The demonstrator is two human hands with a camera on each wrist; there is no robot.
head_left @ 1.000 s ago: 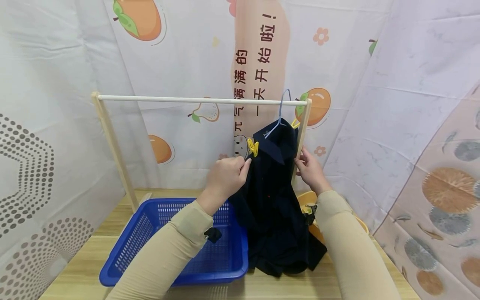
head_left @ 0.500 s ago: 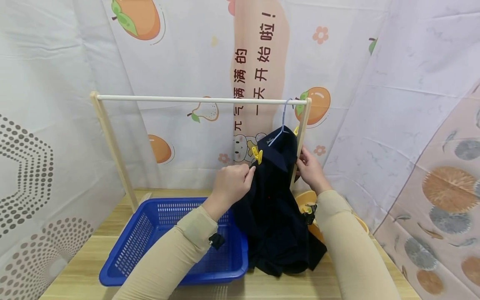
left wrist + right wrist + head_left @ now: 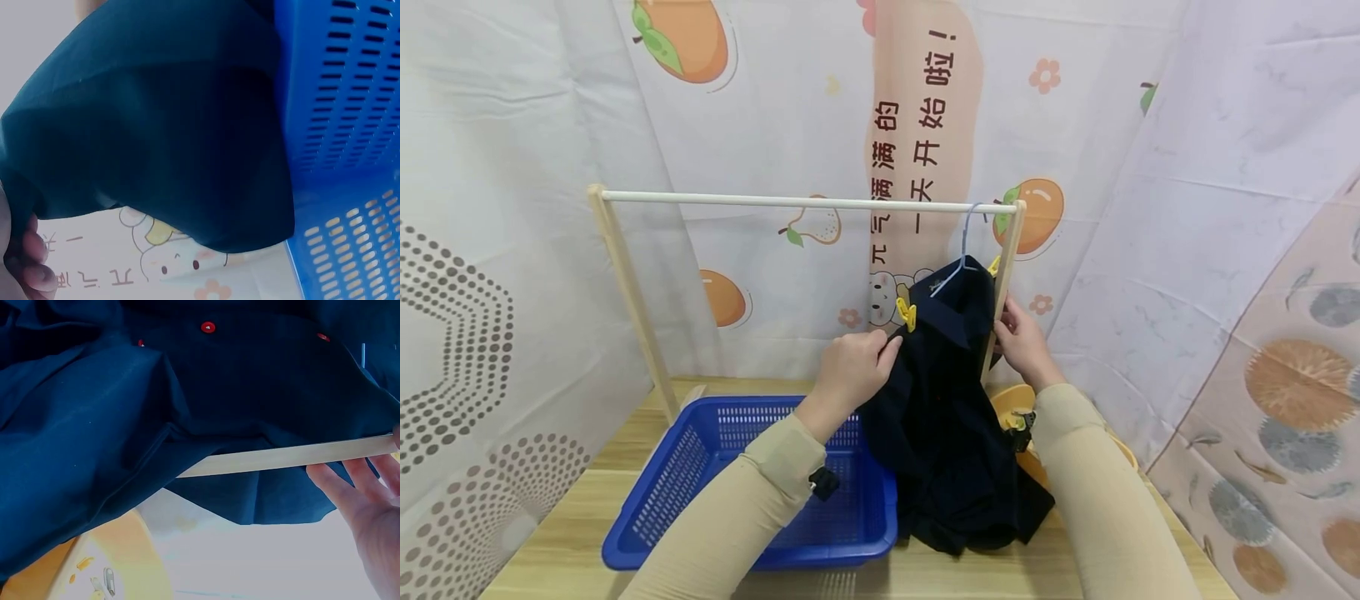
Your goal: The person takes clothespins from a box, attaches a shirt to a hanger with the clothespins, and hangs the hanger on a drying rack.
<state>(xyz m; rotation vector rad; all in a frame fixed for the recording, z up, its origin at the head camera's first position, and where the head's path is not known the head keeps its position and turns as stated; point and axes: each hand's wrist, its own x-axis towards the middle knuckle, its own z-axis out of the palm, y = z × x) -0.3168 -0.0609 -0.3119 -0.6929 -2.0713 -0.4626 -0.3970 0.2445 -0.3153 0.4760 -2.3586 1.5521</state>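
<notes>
A dark navy shirt with red buttons, seen in the right wrist view, hangs on a blue hanger. The hanger's hook is over the white rod of the rack, close to its right post. A yellow clothespin clips one shoulder; another clothespin shows partly behind the post. My left hand pinches the shirt just below the nearer clothespin. My right hand is at the right post, its fingers and thumb holding the shirt's other side, partly hidden there.
A blue perforated basket stands left on the wooden table, touching the shirt's side. Behind my right forearm is an orange container with small clips inside. Printed curtains enclose the back and sides.
The hanger's hook has come down from above the rod onto it, and the shirt has lowered slightly. My left hand shifted right, then back left. My right hand stayed nearly still.
</notes>
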